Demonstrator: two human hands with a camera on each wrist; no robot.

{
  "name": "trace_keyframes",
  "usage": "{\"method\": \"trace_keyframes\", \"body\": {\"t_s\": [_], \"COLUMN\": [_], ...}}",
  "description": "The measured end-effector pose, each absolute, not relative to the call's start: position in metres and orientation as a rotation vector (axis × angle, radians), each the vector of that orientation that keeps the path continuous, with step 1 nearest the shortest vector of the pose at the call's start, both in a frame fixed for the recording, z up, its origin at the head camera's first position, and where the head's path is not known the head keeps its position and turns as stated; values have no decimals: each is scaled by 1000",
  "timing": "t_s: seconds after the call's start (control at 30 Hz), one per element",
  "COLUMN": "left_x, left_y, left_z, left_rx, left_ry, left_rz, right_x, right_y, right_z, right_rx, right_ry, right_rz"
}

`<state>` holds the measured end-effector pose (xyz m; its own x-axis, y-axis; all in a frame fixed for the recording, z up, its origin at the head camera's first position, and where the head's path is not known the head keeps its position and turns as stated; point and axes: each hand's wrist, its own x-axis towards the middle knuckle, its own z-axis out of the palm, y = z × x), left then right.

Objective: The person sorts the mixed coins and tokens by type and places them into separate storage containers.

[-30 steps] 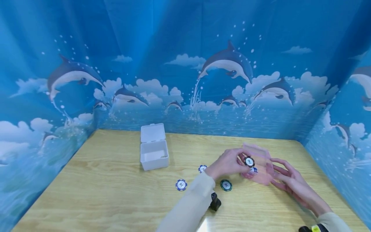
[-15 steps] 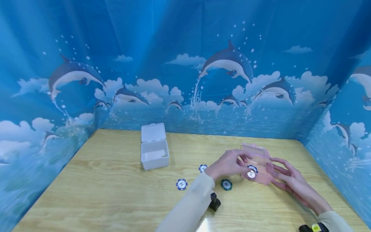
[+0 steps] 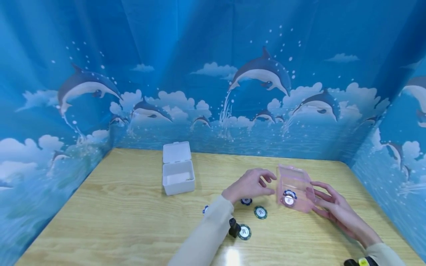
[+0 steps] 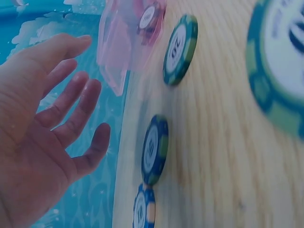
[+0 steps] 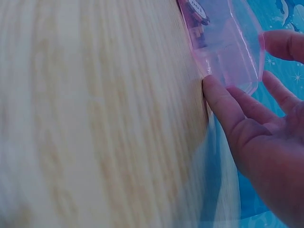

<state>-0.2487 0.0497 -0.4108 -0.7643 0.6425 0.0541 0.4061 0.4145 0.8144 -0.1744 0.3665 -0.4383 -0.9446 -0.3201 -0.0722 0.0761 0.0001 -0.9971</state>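
My left hand (image 3: pixel 251 183) is just left of the clear pink box (image 3: pixel 301 205), its fingers loosely bent and nothing between them. In the left wrist view that hand (image 4: pixel 57 109) shows an uncovered palm. Two poker chips lie in the pink box, a blue-edged one (image 3: pixel 290 193) and one with a bright white face (image 3: pixel 288 200). My right hand (image 3: pixel 337 207) rests its spread fingertips against the box's right side. Green-edged chips (image 3: pixel 260 212) (image 3: pixel 244 232) and a dark blue chip (image 3: pixel 246 201) lie on the table below my left hand.
A white box (image 3: pixel 178 187) with its lid raised stands at the back left. My left sleeve partly hides another blue chip (image 3: pixel 205 210). Dolphin-printed cloth (image 3: pixel 206 92) borders the wooden table (image 3: pixel 126 207) behind and at the sides.
My left hand let go of the black-edged chip inside the pink box, then drew back left, out of the box. A green-edged chip came out from behind the sleeve. My right hand stayed put.
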Motion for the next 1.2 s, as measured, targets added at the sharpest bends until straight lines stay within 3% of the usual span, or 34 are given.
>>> {"method": "trace_keyframes", "body": {"t_s": [1.2], "left_x": [-232], "left_y": [21], "left_z": [-409], "left_rx": [984], "left_ry": [2490], "left_rz": [630], "right_x": [-175], "right_y": [367], "right_z": [-437], "right_rx": [-229], "right_ry": [2043], "right_rz": [-1971]}}
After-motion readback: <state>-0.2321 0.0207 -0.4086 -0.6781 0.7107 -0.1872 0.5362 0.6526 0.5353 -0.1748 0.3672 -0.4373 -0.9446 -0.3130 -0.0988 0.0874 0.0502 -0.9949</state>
